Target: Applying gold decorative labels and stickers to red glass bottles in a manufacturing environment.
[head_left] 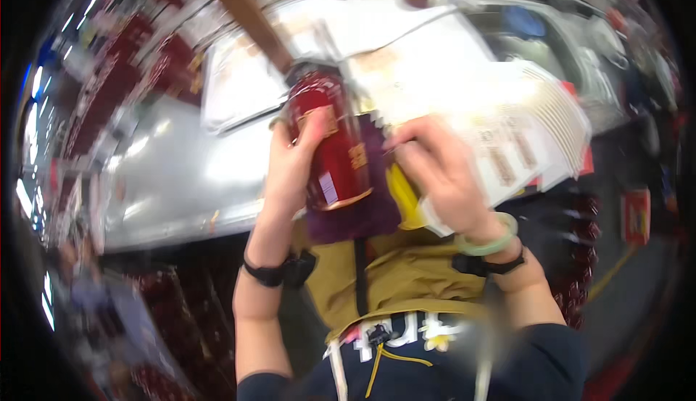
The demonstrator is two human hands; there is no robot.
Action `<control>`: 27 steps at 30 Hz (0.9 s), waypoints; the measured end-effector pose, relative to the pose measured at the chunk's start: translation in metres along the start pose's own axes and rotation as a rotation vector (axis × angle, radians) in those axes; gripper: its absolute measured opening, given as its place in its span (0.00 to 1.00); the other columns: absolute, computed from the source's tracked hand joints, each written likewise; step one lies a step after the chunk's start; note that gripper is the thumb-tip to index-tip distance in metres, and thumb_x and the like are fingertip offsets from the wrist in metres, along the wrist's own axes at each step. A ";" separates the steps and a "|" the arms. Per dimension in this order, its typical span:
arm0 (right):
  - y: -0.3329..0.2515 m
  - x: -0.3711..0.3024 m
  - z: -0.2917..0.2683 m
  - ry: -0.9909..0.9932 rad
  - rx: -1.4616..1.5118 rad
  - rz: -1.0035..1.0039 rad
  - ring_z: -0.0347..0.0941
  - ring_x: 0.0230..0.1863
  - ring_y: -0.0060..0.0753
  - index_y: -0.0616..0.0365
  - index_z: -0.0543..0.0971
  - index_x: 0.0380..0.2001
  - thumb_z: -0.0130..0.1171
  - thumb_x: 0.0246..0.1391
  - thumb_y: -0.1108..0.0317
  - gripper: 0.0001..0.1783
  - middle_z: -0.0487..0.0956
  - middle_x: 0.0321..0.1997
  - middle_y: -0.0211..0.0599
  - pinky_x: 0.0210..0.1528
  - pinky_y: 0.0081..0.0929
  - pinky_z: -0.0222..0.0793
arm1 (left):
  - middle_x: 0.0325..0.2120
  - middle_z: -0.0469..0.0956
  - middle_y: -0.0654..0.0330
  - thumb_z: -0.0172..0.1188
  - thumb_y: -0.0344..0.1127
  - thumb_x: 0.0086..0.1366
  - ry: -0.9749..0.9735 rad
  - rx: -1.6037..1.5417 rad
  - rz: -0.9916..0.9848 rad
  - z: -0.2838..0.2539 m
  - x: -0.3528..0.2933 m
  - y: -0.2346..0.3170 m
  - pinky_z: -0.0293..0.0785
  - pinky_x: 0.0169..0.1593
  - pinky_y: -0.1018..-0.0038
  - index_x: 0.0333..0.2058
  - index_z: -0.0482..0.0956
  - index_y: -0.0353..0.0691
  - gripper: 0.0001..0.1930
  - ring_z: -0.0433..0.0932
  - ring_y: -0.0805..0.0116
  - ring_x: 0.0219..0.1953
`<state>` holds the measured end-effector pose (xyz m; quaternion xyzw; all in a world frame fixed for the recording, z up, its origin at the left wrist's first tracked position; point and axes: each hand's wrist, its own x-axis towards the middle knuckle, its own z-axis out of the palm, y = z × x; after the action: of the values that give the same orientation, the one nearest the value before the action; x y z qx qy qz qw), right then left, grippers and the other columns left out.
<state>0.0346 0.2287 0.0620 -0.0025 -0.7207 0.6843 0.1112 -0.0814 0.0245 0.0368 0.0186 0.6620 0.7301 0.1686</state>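
My left hand point(293, 158) is wrapped round a dark red bottle point(335, 158) with gold print, a white sticker near its base and a dark cap pointing away from me. The bottle lies tilted over a purple cloth point(337, 228) at the table's near edge. To the right of it, my right hand point(438, 172) has its fingers curled in a pinch by the cloth's edge. Whatever they hold, if anything, is too blurred to make out. A yellow strip point(404, 196) shows beneath that hand, beside the cloth.
Fanned white printed sheets point(540, 129) lie at the right. A pale tray point(239, 85) and a brown post point(243, 13) stand beyond the bottle on the steel table point(156, 183). Dark red boxes point(177, 71) are at the far left. A sink point(554, 53) holds something blue.
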 end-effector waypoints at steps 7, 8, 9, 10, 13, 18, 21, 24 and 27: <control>-0.022 0.041 -0.014 0.006 -0.149 -0.194 0.78 0.39 0.47 0.60 0.76 0.42 0.68 0.59 0.58 0.18 0.80 0.36 0.47 0.44 0.39 0.72 | 0.59 0.75 0.47 0.52 0.53 0.74 -0.353 -0.340 -0.223 0.007 -0.037 0.010 0.74 0.63 0.60 0.67 0.65 0.31 0.34 0.78 0.55 0.57; -0.024 0.044 -0.021 0.007 -0.148 -0.144 0.78 0.38 0.48 0.60 0.75 0.42 0.68 0.59 0.58 0.19 0.80 0.34 0.48 0.42 0.40 0.72 | 0.59 0.74 0.47 0.58 0.56 0.71 -0.441 -0.343 -0.207 0.009 -0.049 0.010 0.73 0.64 0.61 0.68 0.62 0.30 0.39 0.77 0.55 0.57; -0.025 0.047 -0.026 -0.002 -0.259 -0.175 0.78 0.36 0.50 0.60 0.74 0.43 0.68 0.58 0.58 0.19 0.80 0.32 0.49 0.41 0.41 0.71 | 0.64 0.70 0.48 0.57 0.55 0.73 -0.316 -0.221 -0.325 0.011 -0.058 0.010 0.68 0.68 0.57 0.71 0.60 0.35 0.38 0.73 0.52 0.63; -0.028 0.044 -0.032 -0.061 -0.267 -0.200 0.79 0.37 0.51 0.61 0.75 0.41 0.67 0.59 0.60 0.17 0.80 0.31 0.48 0.41 0.41 0.71 | 0.69 0.66 0.49 0.55 0.53 0.74 -0.209 -0.109 -0.425 0.012 -0.066 0.010 0.64 0.72 0.53 0.73 0.57 0.40 0.37 0.68 0.49 0.69; -0.043 0.036 -0.053 -0.150 -0.231 -0.245 0.80 0.38 0.51 0.63 0.78 0.39 0.65 0.60 0.61 0.14 0.81 0.32 0.47 0.43 0.43 0.72 | 0.62 0.70 0.48 0.64 0.54 0.66 -0.391 -0.075 -0.218 0.028 -0.072 0.016 0.69 0.66 0.57 0.71 0.57 0.36 0.44 0.73 0.52 0.62; -0.068 -0.025 -0.098 -0.210 -0.382 -0.368 0.79 0.39 0.54 0.58 0.83 0.36 0.65 0.60 0.61 0.11 0.82 0.33 0.46 0.43 0.44 0.72 | 0.55 0.72 0.48 0.79 0.57 0.46 -0.639 0.160 0.177 0.074 -0.079 0.018 0.72 0.61 0.63 0.71 0.52 0.31 0.62 0.75 0.59 0.57; -0.075 -0.096 -0.121 0.013 -0.500 -0.318 0.77 0.40 0.53 0.57 0.83 0.36 0.66 0.59 0.60 0.11 0.78 0.34 0.44 0.40 0.44 0.72 | 0.72 0.54 0.42 0.70 0.68 0.52 -0.786 0.419 0.489 0.112 -0.090 0.007 0.51 0.73 0.54 0.75 0.43 0.30 0.67 0.57 0.49 0.73; -0.088 -0.184 -0.168 0.369 -0.649 -0.078 0.76 0.38 0.51 0.58 0.82 0.36 0.66 0.60 0.64 0.09 0.77 0.34 0.42 0.39 0.42 0.71 | 0.76 0.47 0.42 0.62 0.73 0.58 -0.738 0.429 0.570 0.141 -0.084 0.004 0.40 0.77 0.48 0.76 0.43 0.30 0.64 0.48 0.43 0.78; -0.101 -0.287 -0.209 0.770 -0.756 0.282 0.78 0.38 0.52 0.65 0.82 0.36 0.62 0.63 0.66 0.11 0.80 0.36 0.50 0.42 0.38 0.73 | 0.73 0.56 0.41 0.56 0.57 0.72 -0.701 0.298 0.496 0.153 -0.076 0.008 0.50 0.75 0.49 0.73 0.52 0.29 0.45 0.56 0.43 0.75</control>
<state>0.3642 0.3831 0.1251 -0.3884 -0.8159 0.3360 0.2655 0.0263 0.1501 0.0785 0.4468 0.6385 0.5947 0.1977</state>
